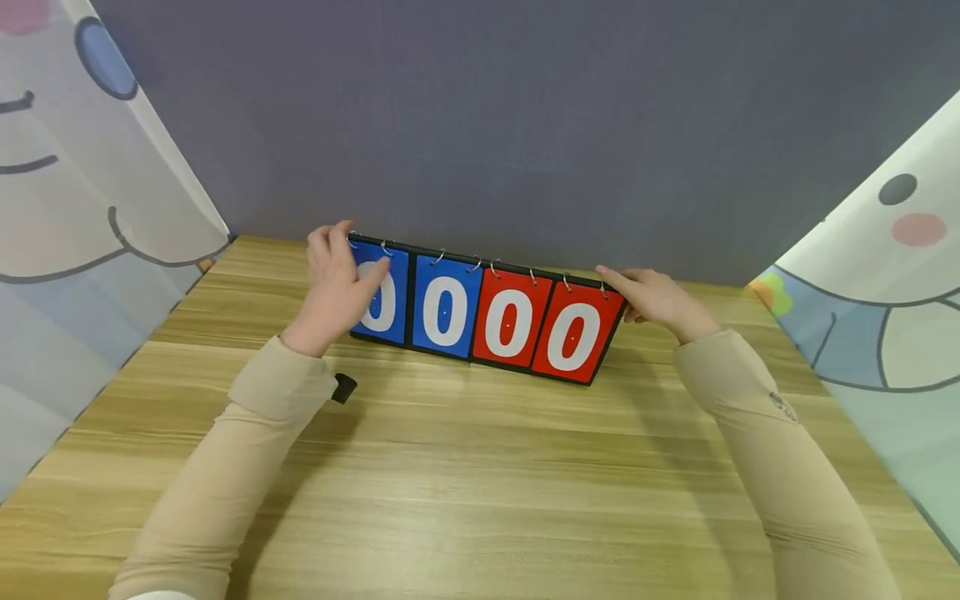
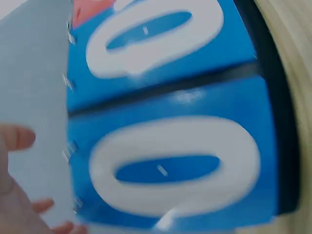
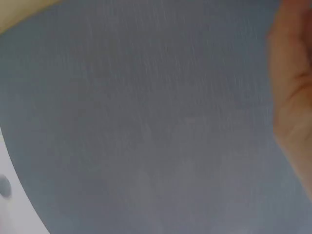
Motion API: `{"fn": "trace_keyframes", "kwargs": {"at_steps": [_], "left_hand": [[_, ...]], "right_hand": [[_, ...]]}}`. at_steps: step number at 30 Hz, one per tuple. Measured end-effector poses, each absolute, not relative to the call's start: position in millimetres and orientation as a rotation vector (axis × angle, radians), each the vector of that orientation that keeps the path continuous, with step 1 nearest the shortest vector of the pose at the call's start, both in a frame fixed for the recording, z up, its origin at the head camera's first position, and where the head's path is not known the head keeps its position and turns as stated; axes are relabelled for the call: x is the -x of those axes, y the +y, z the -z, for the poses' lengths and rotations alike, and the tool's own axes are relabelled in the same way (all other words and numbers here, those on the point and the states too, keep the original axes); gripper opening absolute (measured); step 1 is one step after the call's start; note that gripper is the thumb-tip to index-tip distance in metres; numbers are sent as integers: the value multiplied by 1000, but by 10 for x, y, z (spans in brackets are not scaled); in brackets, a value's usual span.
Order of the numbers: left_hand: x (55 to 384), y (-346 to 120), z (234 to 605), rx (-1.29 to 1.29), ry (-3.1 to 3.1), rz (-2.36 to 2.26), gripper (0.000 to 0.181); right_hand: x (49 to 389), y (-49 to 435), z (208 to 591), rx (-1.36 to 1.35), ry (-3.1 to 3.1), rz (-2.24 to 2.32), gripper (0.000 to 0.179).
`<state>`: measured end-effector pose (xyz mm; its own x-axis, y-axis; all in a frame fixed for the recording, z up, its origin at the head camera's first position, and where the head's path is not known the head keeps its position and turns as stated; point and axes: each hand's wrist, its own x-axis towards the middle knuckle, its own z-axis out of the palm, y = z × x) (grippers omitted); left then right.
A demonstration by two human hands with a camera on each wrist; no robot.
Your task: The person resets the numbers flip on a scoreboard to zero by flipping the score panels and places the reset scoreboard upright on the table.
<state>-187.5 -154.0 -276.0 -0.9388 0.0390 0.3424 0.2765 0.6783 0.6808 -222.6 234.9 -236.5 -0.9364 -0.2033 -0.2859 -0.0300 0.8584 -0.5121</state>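
Note:
A flip scoreboard (image 1: 444, 310) stands on the table, its top tilted back. Its two blue cards and two red cards each show a white 0, hung from a black frame by metal rings. My left hand (image 1: 333, 279) is at the board's left end, thumb in front of the outer blue card and fingers at the top corner. In the left wrist view, that hand's fingers (image 2: 17, 138) look spread and apart from the blue cards (image 2: 170, 161). At the upper right corner, my right hand (image 1: 660, 298) holds the board's edge; some fingertips are hidden.
The wooden table (image 1: 480, 483) reaches back to a grey wall (image 1: 480, 125) close behind the board. Printed cartoon curtains (image 1: 75, 208) hang on both sides. A small black piece (image 1: 344, 388) shows beside the left cuff.

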Motion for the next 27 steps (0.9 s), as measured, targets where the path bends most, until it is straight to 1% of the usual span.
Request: {"fn": "trace_keyframes", "kwargs": {"at_steps": [3,5,10,17,19,24,27], "left_hand": [[1901,-1687,2810,94,-2549,1328,58],[1923,-1742,2842,37,-2532,1419,57],[1967,-1755,2831,-87,-2489,1525,59],[2096,-1622,2776,-186,-2480,1625,60],[2143,-1591,2795,-214,-2439,1675,59],[2243,-1549,2871,-227,-2343,1753,55],[2279,-1538,2901,-189,-2327,1779,55]], "right_hand": [[2207,2368,2436,129,2609,912,88],[2214,2368,2469,107,2567,1002,85],[2284,2328,2497,30,2565,1112,65],[2586,2214,2529,-107,2420,1465,64],[2702,2190,2529,-168,2338,1572,57],[2956,2191,2507,-314,2168,1726,29],[3038,2215,2495,-341,2137,1728,26]]}}
